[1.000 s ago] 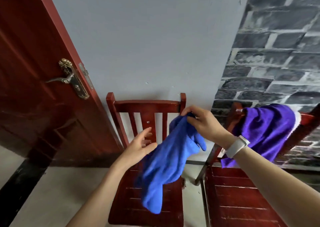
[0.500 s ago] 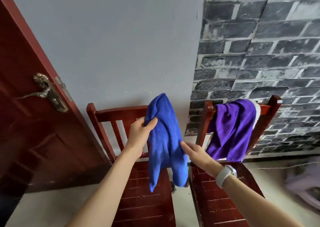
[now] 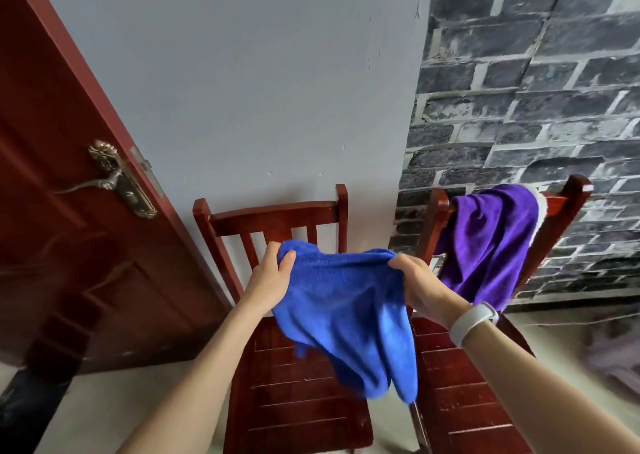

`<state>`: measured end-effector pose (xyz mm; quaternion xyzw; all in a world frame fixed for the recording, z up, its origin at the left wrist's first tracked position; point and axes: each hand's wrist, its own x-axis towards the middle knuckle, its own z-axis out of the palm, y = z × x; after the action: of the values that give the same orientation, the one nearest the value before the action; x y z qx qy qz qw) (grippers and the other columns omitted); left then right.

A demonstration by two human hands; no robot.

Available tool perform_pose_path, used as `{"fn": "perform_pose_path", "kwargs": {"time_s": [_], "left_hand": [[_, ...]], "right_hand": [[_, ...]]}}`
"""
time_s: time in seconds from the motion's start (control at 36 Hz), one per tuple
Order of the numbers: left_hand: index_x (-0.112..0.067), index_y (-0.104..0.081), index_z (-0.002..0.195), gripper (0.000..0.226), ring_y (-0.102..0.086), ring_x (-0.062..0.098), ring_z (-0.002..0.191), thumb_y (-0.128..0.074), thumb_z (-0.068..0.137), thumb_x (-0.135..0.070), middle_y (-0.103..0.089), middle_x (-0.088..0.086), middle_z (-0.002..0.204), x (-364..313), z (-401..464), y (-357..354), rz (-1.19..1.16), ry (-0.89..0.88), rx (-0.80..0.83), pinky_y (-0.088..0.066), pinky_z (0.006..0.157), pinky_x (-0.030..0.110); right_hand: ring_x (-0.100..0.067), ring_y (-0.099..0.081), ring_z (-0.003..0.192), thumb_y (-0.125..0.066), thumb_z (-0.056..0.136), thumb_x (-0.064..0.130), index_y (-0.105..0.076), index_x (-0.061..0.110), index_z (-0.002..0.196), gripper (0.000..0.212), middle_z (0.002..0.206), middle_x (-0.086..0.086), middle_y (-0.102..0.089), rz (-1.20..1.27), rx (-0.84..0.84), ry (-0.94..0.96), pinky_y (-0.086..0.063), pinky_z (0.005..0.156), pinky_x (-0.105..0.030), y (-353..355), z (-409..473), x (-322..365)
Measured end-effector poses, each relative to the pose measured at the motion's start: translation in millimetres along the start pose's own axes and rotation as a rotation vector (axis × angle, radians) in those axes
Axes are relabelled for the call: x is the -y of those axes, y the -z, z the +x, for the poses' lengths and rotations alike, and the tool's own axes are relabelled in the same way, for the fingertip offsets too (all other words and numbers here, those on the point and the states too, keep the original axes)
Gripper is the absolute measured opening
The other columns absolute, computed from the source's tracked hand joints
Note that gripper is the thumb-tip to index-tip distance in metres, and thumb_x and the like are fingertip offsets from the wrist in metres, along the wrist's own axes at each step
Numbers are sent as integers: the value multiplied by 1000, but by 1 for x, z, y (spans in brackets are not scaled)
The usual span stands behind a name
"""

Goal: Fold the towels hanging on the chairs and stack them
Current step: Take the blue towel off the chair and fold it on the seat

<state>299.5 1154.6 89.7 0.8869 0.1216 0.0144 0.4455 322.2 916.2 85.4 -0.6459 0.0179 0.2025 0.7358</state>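
A blue towel (image 3: 346, 315) hangs spread between my two hands, above the seat of the left red wooden chair (image 3: 273, 218). My left hand (image 3: 270, 277) pinches its upper left corner. My right hand (image 3: 420, 285), with a white wristband, grips the upper right corner. The towel's lower part droops in loose folds toward the seat. A purple towel (image 3: 485, 245) is draped over the backrest of the right red chair (image 3: 460, 384).
A dark red door (image 3: 52, 211) with a brass handle (image 3: 114, 179) stands at the left. A grey wall is behind the left chair, and brick-pattern wallpaper (image 3: 536, 107) behind the right one. A blurred pale object lies at the far right on the floor.
The blue towel hung bunched from my left hand; now both hands hold its top corners apart and it is spread out lower, over the seat.
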Motion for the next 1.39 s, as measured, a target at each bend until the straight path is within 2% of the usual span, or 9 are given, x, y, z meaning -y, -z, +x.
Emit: {"fn": "perform_pose_path", "kwargs": {"time_s": [0.22,0.42,0.5,0.61,0.72,0.86,1.03,1.17,1.39], "left_hand": [[-12,-52,114,35,-62,28,95,-54,84,7,-62,18,106,18,-16,7,-841,256,282,-48,84,36],[-24,-51,100,24,-54,12,99,-54,86,-5,-58,-8,101,39,-24,4,-38,-121,150,-39,82,21],[-19,-54,106,23,-55,13,98,-59,85,-12,-59,-5,103,48,-25,8,46,-143,103,-42,84,25],[-15,-57,104,20,-54,16,92,-61,86,-21,-57,-3,94,60,-23,11,195,-98,64,-37,75,23],[-14,-51,90,16,-58,24,83,-51,92,-30,-60,1,85,71,-26,12,388,-148,68,-39,66,30],[-17,-36,91,26,-59,28,69,-34,96,-42,-62,5,77,75,-26,13,668,-143,16,-36,57,30],[-12,-45,87,20,-51,22,73,-56,89,-28,-53,4,78,78,-21,16,131,31,33,-40,64,33],[-15,-58,88,10,-55,20,83,-62,84,-7,-58,6,87,84,-16,29,-210,146,37,-41,69,26],[-17,-66,87,19,-60,19,89,-59,84,0,-65,0,87,86,-16,47,-279,141,-43,-49,80,33]], "right_hand": [[-25,-58,80,-48,68,14,-49,7,98,30,89,-16,-57,273,204,-132,-51,67,-32,1,0,-6],[-21,-62,64,-70,56,23,-63,4,68,23,69,-11,-61,440,-32,-121,-44,69,-31,14,2,-12],[-20,-59,61,-51,85,15,-59,7,70,18,70,-11,-56,413,-193,-148,-47,64,-31,19,7,-23],[-22,-55,72,-53,84,-6,-56,0,104,20,84,-12,-56,-47,-328,-121,-50,56,-25,20,9,-34],[-18,-44,65,-58,83,7,-61,-14,87,22,71,-10,-50,-805,-227,-141,-33,54,-27,24,6,-40],[-21,-47,82,-47,94,22,-47,11,79,19,85,-8,-52,-1019,-197,-139,-30,69,-27,22,4,-43],[-17,-51,87,-55,90,16,-57,9,102,14,92,-5,-55,-673,-285,-75,-38,73,-28,28,5,-45],[-15,-53,70,-47,88,-5,-56,8,109,26,86,-7,-54,-197,-276,-212,-47,51,-22,49,4,-38],[-22,-56,75,-53,88,6,-64,18,74,21,77,-6,-62,-585,-468,-29,-46,60,-30,60,1,-38]]}}
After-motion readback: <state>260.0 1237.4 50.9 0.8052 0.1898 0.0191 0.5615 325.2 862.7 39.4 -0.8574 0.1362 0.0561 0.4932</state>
